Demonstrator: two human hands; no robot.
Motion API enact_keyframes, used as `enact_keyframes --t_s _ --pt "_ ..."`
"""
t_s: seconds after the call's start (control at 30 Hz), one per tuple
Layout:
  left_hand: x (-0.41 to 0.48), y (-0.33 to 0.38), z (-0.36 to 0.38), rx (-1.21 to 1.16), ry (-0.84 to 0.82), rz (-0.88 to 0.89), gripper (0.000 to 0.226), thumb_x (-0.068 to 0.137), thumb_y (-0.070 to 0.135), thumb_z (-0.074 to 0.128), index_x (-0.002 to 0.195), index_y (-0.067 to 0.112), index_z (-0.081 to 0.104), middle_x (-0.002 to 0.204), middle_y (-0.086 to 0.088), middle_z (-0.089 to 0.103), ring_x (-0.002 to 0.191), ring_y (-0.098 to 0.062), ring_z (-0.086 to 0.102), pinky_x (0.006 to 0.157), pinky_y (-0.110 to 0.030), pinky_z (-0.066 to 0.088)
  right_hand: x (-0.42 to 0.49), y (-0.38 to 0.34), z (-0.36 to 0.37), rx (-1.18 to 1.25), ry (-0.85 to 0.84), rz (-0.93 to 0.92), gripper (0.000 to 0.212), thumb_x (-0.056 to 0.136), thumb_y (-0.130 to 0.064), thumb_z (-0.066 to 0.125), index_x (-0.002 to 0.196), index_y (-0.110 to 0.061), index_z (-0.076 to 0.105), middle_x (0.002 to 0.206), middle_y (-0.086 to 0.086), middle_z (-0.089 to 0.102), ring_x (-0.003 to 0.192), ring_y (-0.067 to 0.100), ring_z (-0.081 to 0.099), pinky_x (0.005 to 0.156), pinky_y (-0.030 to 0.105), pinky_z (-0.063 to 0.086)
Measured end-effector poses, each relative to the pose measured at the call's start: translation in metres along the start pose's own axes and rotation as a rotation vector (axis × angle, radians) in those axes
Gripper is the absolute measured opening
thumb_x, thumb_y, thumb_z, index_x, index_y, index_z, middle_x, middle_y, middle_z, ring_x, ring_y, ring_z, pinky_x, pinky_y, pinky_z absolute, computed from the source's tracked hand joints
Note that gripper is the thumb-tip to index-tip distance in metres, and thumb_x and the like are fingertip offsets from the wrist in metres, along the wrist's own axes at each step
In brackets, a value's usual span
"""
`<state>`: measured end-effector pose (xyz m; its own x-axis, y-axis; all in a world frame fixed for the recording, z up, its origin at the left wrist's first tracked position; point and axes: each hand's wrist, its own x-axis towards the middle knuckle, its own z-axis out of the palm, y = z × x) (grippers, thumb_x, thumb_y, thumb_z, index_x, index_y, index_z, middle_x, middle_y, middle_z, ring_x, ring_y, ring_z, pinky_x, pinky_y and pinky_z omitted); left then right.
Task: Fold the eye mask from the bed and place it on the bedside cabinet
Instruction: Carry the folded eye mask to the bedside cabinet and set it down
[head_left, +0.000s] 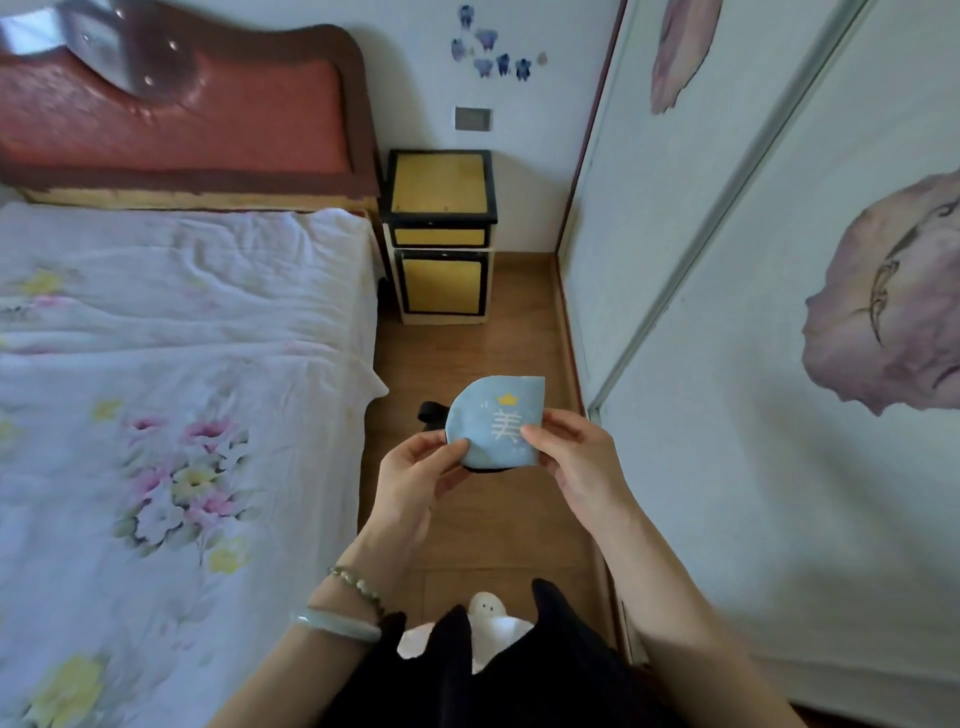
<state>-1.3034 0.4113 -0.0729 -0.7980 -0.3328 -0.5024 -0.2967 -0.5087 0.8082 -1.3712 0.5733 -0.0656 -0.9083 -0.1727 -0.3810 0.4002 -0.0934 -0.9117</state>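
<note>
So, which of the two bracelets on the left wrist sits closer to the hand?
The thin beaded bracelet; the smooth pale green bangle sits further up the forearm.

Both hands, left hand (415, 467) and right hand (576, 457), pinch the folded eye mask (498, 421) (blue, crown print) above the floor (467, 353).

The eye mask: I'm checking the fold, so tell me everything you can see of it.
The eye mask is soft pale-blue fabric, folded in half into a rounded half shape, with a yellow crown and a pale character printed on it. A black strap sticks out at its left. Both hands pinch it, left hand and right hand, above the wooden floor.
</note>
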Motion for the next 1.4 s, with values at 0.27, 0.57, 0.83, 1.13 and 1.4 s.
enact_keyframes --t_s 0.27,0.57,0.83,1.13,1.4 --pt "0.106 0.050 0.006 -0.030 0.054 -0.036 0.003 0.080 0.004 0.070 0.082 0.006 0.069 0.085 -0.009 0.074 0.078 -0.020 0.074 0.066 -0.027 0.059 0.114 -0.029 0.042 -0.031 -0.010 0.059 0.022 0.071 -0.004 0.075 0.091 -0.012 0.071 0.094 0.011 0.075 0.092 0.028 0.070 0.090 0.051 0.053" --pt "0.264 0.155 -0.006 0.004 -0.014 -0.032 0.004 0.084 0.000 0.065 0.086 0.003 0.067 0.090 -0.014 0.070 0.076 -0.018 0.072 0.070 -0.028 0.059 0.268 -0.073 0.132 0.027 -0.007 0.047 0.020 0.071 -0.005 0.076 0.088 -0.015 0.072 0.088 0.004 0.077 0.086 0.021 0.072 0.072 0.033 0.057" --pt "0.372 0.239 -0.014 0.032 -0.040 -0.042 0.013 0.084 0.000 0.065 0.097 -0.002 0.065 0.093 -0.015 0.070 0.074 -0.014 0.072 0.067 -0.024 0.059 0.369 -0.113 0.201 0.033 0.027 0.039 0.026 0.072 -0.005 0.075 0.097 -0.008 0.070 0.097 0.010 0.075 0.090 0.024 0.071 0.080 0.040 0.056" --pt "0.482 0.282 0.004 0.050 -0.039 -0.076 0.014 0.085 0.002 0.066 0.098 -0.001 0.065 0.094 -0.015 0.069 0.071 -0.013 0.074 0.062 -0.022 0.057 0.477 -0.147 0.230 0.025 0.037 0.053 0.022 0.075 -0.003 0.072 0.096 -0.009 0.069 0.097 0.011 0.073 0.088 0.023 0.072 0.074 0.034 0.056" --pt "0.615 0.331 0.058 -0.002 0.023 -0.080 0.020 0.086 0.000 0.063 0.106 -0.004 0.063 0.096 -0.015 0.069 0.073 -0.014 0.073 0.062 -0.021 0.057 0.630 -0.193 0.242 0.009 0.000 0.062 0.026 0.076 -0.001 0.071 0.102 -0.004 0.067 0.095 0.012 0.073 0.087 0.023 0.071 0.076 0.034 0.057"
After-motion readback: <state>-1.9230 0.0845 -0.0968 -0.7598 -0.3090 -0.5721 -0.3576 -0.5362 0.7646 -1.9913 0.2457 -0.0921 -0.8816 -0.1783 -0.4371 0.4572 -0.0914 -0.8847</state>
